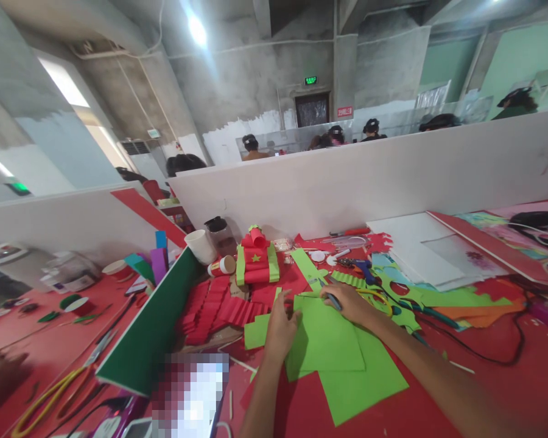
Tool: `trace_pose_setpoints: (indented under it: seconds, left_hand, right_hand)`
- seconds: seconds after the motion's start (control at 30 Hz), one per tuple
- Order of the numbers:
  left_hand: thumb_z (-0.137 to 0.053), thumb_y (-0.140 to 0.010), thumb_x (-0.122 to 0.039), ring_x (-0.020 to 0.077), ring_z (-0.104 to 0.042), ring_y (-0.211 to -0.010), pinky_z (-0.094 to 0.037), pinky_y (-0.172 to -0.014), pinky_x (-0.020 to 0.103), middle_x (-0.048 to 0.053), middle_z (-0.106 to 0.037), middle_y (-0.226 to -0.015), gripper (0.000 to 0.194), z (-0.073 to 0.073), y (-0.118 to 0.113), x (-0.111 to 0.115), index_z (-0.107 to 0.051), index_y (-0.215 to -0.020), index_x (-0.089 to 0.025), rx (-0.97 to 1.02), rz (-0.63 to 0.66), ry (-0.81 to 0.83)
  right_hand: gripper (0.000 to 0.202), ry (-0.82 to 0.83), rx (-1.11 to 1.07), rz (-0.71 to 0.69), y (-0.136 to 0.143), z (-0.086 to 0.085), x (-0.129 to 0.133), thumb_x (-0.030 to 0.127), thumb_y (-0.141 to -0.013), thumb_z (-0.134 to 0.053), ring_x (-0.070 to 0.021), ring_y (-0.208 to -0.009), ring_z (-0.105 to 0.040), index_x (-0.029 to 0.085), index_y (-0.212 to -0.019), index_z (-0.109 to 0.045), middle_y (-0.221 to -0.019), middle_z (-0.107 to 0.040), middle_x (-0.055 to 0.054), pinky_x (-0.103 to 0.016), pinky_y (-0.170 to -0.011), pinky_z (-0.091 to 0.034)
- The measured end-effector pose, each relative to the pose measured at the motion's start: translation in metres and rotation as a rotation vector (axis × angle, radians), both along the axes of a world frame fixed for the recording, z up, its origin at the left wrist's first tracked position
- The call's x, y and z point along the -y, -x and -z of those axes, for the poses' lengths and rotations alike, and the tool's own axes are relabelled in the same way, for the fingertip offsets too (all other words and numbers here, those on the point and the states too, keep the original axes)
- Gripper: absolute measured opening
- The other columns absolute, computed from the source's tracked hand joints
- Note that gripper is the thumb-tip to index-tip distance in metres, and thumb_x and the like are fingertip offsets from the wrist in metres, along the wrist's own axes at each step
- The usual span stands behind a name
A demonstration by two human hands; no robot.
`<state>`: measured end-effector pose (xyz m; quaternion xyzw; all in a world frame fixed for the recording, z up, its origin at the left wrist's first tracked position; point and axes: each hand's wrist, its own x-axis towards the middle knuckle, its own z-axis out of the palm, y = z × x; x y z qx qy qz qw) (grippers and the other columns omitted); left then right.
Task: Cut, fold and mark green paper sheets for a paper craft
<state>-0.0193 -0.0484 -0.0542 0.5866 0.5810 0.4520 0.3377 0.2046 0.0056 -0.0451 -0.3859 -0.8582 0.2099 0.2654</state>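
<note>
My right hand (349,303) is closed round a slim dark grey pen-like tool (333,301); its exact kind I cannot make out. The tool is over the far edge of a light green sheet (329,340). At that sheet's left side is my left hand (282,325), with thumb and fingers apart and no object visible in it. Another green sheet (365,389) lies partly underneath. Beyond my hands stands a red and green paper model (256,261) with a yellow star. Pleated red paper (210,304) lies left of my left hand.
A green board (158,322) leans at the left, near yellow-handled scissors (64,383) and a phone (192,395). White cups (200,246) stand by the white partition (347,176). Green scraps, pliers (365,272) and white sheets (402,249) lie at right. Another person's hand (2,377) shows far left.
</note>
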Motion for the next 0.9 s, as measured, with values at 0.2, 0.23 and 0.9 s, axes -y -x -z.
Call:
trace_pose_setpoints:
  seconds: [0.2,0.23,0.9]
  left_hand:
    - [-0.056,-0.079,-0.009,0.0193,-0.064,-0.107,-0.051,-0.091,0.033,0.015,-0.060,-0.127,0.049,0.003,0.004,-0.004,-0.050,-0.127,-0.016,0.115,0.044,0.010]
    - [-0.056,-0.080,-0.009,0.0202,-0.063,-0.109,-0.050,-0.094,0.034,0.015,-0.062,-0.125,0.047,0.002,0.004,-0.004,-0.051,-0.126,-0.015,0.116,0.039,0.012]
    - [-0.065,-0.075,-0.031,0.0249,-0.064,-0.100,-0.048,-0.092,0.037,0.011,-0.071,-0.106,0.035,0.007,0.003,-0.009,-0.065,-0.106,-0.014,0.364,0.042,-0.012]
  right_hand:
    - [0.014,-0.031,-0.060,0.024,-0.002,-0.007,0.000,0.027,-0.089,-0.061,-0.0223,-0.084,-0.063,0.019,-0.099,-0.066,-0.092,-0.069,-0.007,-0.032,-0.076,-0.046]
    - [0.017,-0.046,-0.076,0.038,-0.003,-0.008,0.000,0.028,-0.088,-0.062,-0.0230,-0.087,-0.063,0.019,-0.102,-0.065,-0.096,-0.069,-0.008,-0.034,-0.079,-0.046]
    - [0.041,0.063,-0.063,0.020,0.003,-0.021,0.012,0.044,-0.089,-0.059,-0.0251,-0.092,-0.067,0.019,-0.121,-0.066,-0.107,-0.072,-0.011,-0.033,-0.080,-0.049]
